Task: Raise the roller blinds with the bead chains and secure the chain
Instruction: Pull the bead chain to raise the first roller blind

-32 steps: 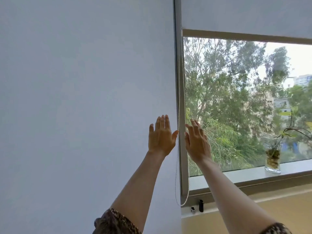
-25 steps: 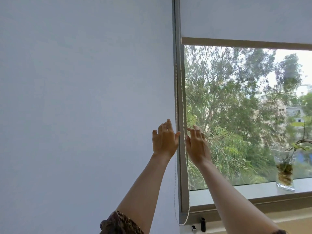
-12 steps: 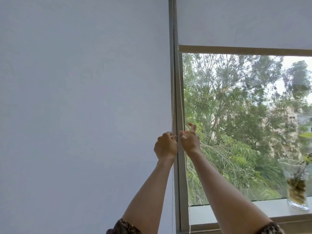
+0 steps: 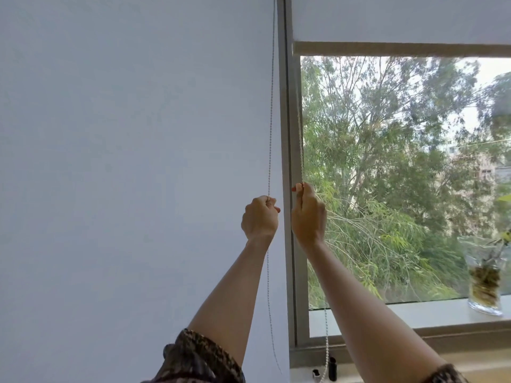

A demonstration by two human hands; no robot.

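- The left hand (image 4: pixel 260 218) is raised and closed in a fist around the left chain strand (image 4: pixel 270 120). The strand enters the fist at the top by the thumb and hangs down beside the forearm.
- The right hand (image 4: pixel 308 214) is also closed, gripping the right chain strand (image 4: pixel 300 134) between the thumb and curled fingers at the top of the hand. It sits slightly higher than the left hand.
- The hands are near each other but apart, one on each side of the grey window post (image 4: pixel 287 134).
- The right chain strand runs up along that post, and the left one runs up in front of the left blind (image 4: pixel 138 161).
- The left blind hangs down over the whole left half of the view — a plain pale sheet.
- The right blind (image 4: pixel 401 17) shows only near the top of the view. Its bottom bar (image 4: pixel 401 48) sits above bare glass with green trees (image 4: pixel 387 161) behind it.
- A glass vase (image 4: pixel 485 286) holding a plant stands at the far right of the windowsill (image 4: pixel 401 310).
- Below the sill the right chain strand hangs down close to a small black fitting (image 4: pixel 332 369) — whether they are joined cannot be told.
- A dark patterned sleeve (image 4: pixel 199 360) covers the left upper arm at the lower edge.
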